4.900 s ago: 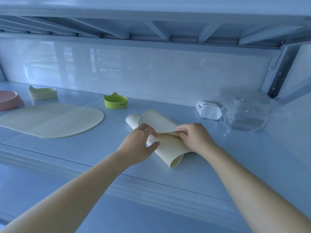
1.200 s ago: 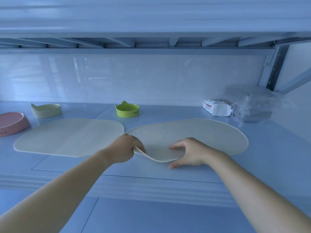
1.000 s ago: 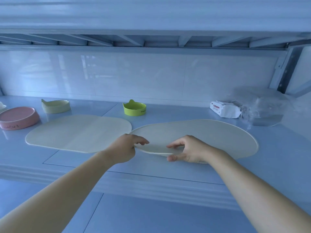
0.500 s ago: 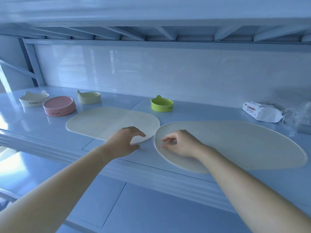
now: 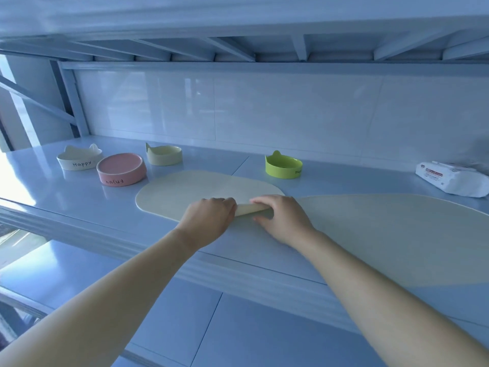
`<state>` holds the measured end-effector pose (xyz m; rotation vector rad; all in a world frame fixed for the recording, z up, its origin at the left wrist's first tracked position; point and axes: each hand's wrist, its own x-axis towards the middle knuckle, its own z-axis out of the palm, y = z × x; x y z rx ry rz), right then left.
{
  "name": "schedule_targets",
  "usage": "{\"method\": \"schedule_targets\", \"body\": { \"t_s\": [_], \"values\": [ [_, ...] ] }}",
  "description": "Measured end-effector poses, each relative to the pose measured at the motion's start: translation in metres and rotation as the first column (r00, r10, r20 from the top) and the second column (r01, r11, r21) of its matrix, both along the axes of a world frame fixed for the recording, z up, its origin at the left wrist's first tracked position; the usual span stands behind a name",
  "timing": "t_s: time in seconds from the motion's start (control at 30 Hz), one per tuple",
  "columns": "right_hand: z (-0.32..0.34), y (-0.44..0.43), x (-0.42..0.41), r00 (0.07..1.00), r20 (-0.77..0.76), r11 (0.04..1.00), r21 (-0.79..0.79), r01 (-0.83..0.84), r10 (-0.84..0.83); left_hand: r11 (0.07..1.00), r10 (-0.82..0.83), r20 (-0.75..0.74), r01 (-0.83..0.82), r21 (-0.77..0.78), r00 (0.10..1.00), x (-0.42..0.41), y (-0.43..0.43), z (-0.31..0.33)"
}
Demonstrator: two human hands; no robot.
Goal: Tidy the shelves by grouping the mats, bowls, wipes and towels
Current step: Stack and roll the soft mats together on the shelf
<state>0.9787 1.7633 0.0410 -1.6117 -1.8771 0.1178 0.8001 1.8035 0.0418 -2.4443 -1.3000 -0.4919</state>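
Note:
Two cream mats lie on the blue shelf (image 5: 79,207). The left mat (image 5: 195,189) is flat except for its near right corner, which is curled up. My left hand (image 5: 209,221) grips that curled edge, and my right hand (image 5: 280,218) holds it from the right, fingers over the fold. The right mat (image 5: 397,234) lies flat under my right wrist. Behind stand a white "Happy" bowl (image 5: 79,160), a pink bowl (image 5: 121,172), a cream cat-ear bowl (image 5: 164,154) and a green cat-ear bowl (image 5: 283,166). A pack of wipes (image 5: 449,178) lies at the far right.
The shelf above (image 5: 238,22) hangs low over the work area. A white tiled wall (image 5: 264,109) closes the back. A slanted frame post (image 5: 71,99) stands at the left rear. A lower shelf (image 5: 185,313) runs beneath my forearms.
The rolled mat was unrolled flat on the right. Both hands then left it, moved left and lifted the near right edge of the left mat. The view swung left.

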Motion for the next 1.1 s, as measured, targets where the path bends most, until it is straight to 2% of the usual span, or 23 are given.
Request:
{"method": "schedule_targets", "body": {
  "t_s": [0.1, 0.2, 0.3, 0.37, 0.47, 0.6, 0.73, 0.83, 0.93, 1.0, 1.1],
  "values": [
    [0.009, 0.010, -0.011, 0.998, -0.057, 0.997, 0.077, 0.022, -0.018, 0.996, -0.088, 0.109, 0.088, 0.010, 0.990, -0.014, 0.003, 0.001],
    [0.016, 0.015, -0.015, 0.997, -0.073, 0.990, 0.139, 0.035, -0.025, 0.975, -0.118, 0.262, 0.162, -0.154, 0.958, -0.032, 0.009, 0.005],
    [0.023, 0.015, -0.012, 0.987, -0.156, 0.974, 0.218, 0.066, -0.032, 0.975, -0.079, 0.229, 0.123, -0.184, 0.970, -0.049, 0.023, 0.001],
    [0.023, 0.014, -0.007, 0.989, -0.143, 0.970, 0.232, 0.072, -0.039, 0.983, -0.034, 0.254, 0.079, -0.166, 0.967, -0.059, 0.036, -0.001],
    [0.020, 0.009, 0.001, 0.993, -0.062, 0.974, 0.196, 0.111, -0.100, 0.991, -0.010, 0.296, 0.050, -0.126, 0.955, -0.067, 0.047, 0.000],
    [0.022, 0.004, -0.003, 0.947, 0.200, 0.965, 0.118, 0.232, -0.252, 0.994, -0.105, 0.312, 0.108, 0.009, 0.944, -0.056, 0.040, 0.006],
    [0.027, 0.004, -0.014, 0.886, 0.376, 0.962, 0.092, 0.256, -0.271, 0.983, -0.183, 0.350, 0.173, 0.061, 0.919, -0.044, 0.031, 0.008],
    [0.024, 0.006, -0.020, 0.849, 0.438, 0.954, 0.097, 0.284, -0.297, 0.979, -0.204, 0.360, 0.197, 0.057, 0.910, -0.042, 0.027, 0.003],
    [0.023, 0.008, -0.019, 0.897, 0.352, 0.962, 0.045, 0.270, -0.268, 0.979, -0.173, 0.382, 0.201, -0.035, 0.908, -0.045, 0.024, -0.002],
    [0.023, 0.010, -0.013, 0.939, 0.235, 0.968, 0.023, 0.252, -0.250, 0.978, -0.112, 0.335, 0.162, -0.128, 0.936, -0.047, 0.025, -0.003],
    [0.023, 0.010, -0.005, 0.967, 0.152, 0.978, 0.071, 0.197, -0.206, 0.972, -0.039, 0.254, 0.095, -0.214, 0.966, -0.049, 0.028, -0.007]
  ]
}}
